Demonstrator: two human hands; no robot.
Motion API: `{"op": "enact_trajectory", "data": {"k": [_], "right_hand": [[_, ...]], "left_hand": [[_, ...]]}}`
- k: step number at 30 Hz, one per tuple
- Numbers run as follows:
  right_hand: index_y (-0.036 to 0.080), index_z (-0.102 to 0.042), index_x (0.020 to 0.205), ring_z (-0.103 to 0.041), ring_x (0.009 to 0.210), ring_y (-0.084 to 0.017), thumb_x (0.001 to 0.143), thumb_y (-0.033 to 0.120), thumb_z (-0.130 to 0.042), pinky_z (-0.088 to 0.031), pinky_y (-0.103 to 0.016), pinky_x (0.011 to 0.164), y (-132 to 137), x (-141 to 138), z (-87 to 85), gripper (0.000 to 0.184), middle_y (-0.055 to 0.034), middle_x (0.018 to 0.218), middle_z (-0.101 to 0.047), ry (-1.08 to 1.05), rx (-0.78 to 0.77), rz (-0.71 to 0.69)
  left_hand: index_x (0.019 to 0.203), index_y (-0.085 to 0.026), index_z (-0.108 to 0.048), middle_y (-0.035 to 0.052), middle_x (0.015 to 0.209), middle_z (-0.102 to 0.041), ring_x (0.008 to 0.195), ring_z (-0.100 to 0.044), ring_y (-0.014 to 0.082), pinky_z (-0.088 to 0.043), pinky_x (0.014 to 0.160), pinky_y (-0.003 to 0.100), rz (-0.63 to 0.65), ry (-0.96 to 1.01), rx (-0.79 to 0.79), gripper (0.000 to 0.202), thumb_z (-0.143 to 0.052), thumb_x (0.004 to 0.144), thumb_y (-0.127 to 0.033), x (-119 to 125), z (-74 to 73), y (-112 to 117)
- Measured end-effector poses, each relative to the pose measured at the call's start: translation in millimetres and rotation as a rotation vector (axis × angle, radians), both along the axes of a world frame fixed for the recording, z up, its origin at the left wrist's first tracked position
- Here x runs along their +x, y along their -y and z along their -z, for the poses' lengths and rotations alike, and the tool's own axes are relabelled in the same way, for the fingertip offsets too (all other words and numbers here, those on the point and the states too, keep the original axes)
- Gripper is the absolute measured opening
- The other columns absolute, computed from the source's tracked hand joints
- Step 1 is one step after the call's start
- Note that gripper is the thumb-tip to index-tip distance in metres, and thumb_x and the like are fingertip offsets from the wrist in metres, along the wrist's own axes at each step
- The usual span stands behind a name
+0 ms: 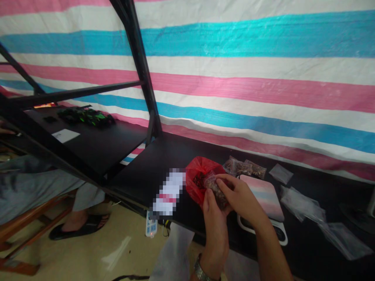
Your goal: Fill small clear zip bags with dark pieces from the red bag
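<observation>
My left hand (215,230), with a metal wristwatch, and my right hand (240,197) both grip a small clear plastic bag (216,192) of brown dried pieces. They hold it just in front of the open mouth of a red plastic bag (195,175), which has similar brown pieces inside. Behind my right fingers lie several small clear packets of brown pieces (244,168). To the right of my right hand stands a white scale (265,230) with a pink-and-blue top (262,197).
Loose clear plastic bags (301,203) lie on the black shelf (152,164) to the right. A pixelated white object (169,193) and a power strip (151,225) are left of my hands. At left, a seated person's leg in a sandal (79,230) rests near a wooden chair.
</observation>
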State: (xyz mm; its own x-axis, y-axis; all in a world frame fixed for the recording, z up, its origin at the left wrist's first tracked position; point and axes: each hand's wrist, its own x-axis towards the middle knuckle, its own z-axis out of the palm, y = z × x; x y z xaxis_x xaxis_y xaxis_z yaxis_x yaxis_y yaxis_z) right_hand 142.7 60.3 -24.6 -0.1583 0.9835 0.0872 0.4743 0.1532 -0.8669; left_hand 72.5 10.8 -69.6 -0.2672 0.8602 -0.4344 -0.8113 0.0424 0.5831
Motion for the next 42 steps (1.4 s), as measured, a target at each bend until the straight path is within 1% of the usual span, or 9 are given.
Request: {"op": "enact_trajectory", "data": {"k": [5, 9, 16, 22, 26, 29, 36, 40, 42], "right_hand": [[0.023, -0.08, 0.109, -0.077, 0.093, -0.025, 0.096, 0.036, -0.06, -0.059, -0.039, 0.089, 4.2, -7.5, -3.1, 0.026, -0.0071, 0.103, -0.083, -0.003, 0.034, 0.016], [0.023, -0.08, 0.102, -0.076, 0.096, -0.025, 0.098, 0.036, -0.057, -0.057, -0.04, 0.093, 4.2, -11.2, -0.3, 0.027, -0.0073, 0.105, -0.083, 0.032, 0.065, -0.024], [0.023, -0.08, 0.099, -0.075, 0.097, -0.025, 0.099, 0.036, -0.058, -0.054, -0.038, 0.093, 3.6, -4.3, -2.6, 0.026, -0.007, 0.103, -0.082, 0.022, 0.087, -0.009], [0.023, -0.079, 0.094, -0.074, 0.094, -0.025, 0.099, 0.035, -0.058, -0.053, -0.038, 0.09, 3.9, -3.8, -4.1, 0.025, -0.0063, 0.099, -0.081, 0.006, 0.092, -0.018], [0.023, -0.079, 0.091, -0.074, 0.093, -0.024, 0.099, 0.033, -0.057, -0.052, -0.036, 0.086, 3.6, -3.4, -2.1, 0.025, -0.0064, 0.097, -0.081, 0.032, 0.093, -0.005], [0.023, -0.079, 0.092, -0.073, 0.095, -0.025, 0.099, 0.035, -0.056, -0.051, -0.037, 0.087, 3.9, -3.5, -0.3, 0.027, -0.0074, 0.099, -0.081, 0.038, 0.102, 0.001], [0.023, -0.079, 0.101, -0.073, 0.094, -0.027, 0.098, 0.041, -0.057, -0.054, -0.04, 0.084, 2.7, -0.3, 2.1, 0.028, -0.0087, 0.101, -0.081, -0.02, 0.084, 0.041], [0.021, -0.076, 0.116, -0.073, 0.086, -0.027, 0.096, 0.049, -0.059, -0.055, -0.037, 0.072, 0.6, 5.0, 3.4, 0.039, -0.0099, 0.102, -0.081, -0.132, 0.022, 0.069], [0.02, -0.076, 0.118, -0.071, 0.078, -0.025, 0.094, 0.054, -0.061, -0.054, -0.035, 0.065, 0.1, 6.1, 3.1, 0.044, -0.0095, 0.099, -0.08, -0.183, -0.022, 0.054]], "left_hand": [[0.142, -0.016, -0.064, 0.0213, 0.153, -0.063, 0.131, -0.071, 0.033, -0.069, 0.086, 0.037, -0.044, 0.035, -0.059, 0.046, -0.057, 0.104, -0.042, 0.5, -3.6, 0.0], [0.144, -0.016, -0.062, 0.0222, 0.152, -0.065, 0.124, -0.075, 0.0345, -0.07, 0.082, 0.039, -0.044, -0.008, -0.135, 0.049, -0.058, 0.103, -0.044, -3.5, 0.5, -1.5], [0.14, -0.018, -0.064, 0.0211, 0.146, -0.069, 0.125, -0.074, 0.0347, -0.07, 0.082, 0.041, 0.021, -0.018, 0.021, 0.052, -0.061, 0.1, -0.051, -7.7, 4.1, -3.5], [0.142, -0.028, -0.053, 0.0139, 0.137, -0.074, 0.108, -0.08, 0.0273, -0.068, 0.076, 0.034, -0.011, -0.057, -0.04, 0.047, -0.064, 0.1, -0.047, -10.7, -2.9, 0.0], [0.134, -0.023, -0.055, 0.0155, 0.125, -0.076, 0.099, -0.08, 0.0256, -0.067, 0.072, 0.034, 0.001, 0.043, -0.07, 0.033, -0.054, 0.103, -0.036, -10.5, -12.6, -0.2], [0.128, -0.02, -0.058, 0.0164, 0.125, -0.075, 0.1, -0.08, 0.0257, -0.067, 0.072, 0.033, 0.002, 0.049, -0.019, 0.03, -0.053, 0.102, -0.034, -9.0, -14.2, 0.1], [0.133, -0.026, -0.053, 0.0132, 0.132, -0.073, 0.105, -0.078, 0.0254, -0.065, 0.073, 0.03, 0.003, -0.201, 0.028, 0.045, -0.063, 0.097, -0.052, -10.2, -4.2, 6.4], [0.137, -0.024, -0.053, 0.0133, 0.128, -0.073, 0.082, -0.077, 0.019, -0.06, 0.061, 0.027, 0.017, -0.484, 0.033, 0.047, -0.054, 0.103, -0.056, -13.1, -4.8, 10.0], [0.137, -0.023, -0.053, 0.0138, 0.13, -0.073, 0.083, -0.076, 0.019, -0.062, 0.066, 0.029, 0.012, -0.619, 0.081, 0.043, -0.051, 0.105, -0.053, -13.2, -4.9, 11.4]]}}
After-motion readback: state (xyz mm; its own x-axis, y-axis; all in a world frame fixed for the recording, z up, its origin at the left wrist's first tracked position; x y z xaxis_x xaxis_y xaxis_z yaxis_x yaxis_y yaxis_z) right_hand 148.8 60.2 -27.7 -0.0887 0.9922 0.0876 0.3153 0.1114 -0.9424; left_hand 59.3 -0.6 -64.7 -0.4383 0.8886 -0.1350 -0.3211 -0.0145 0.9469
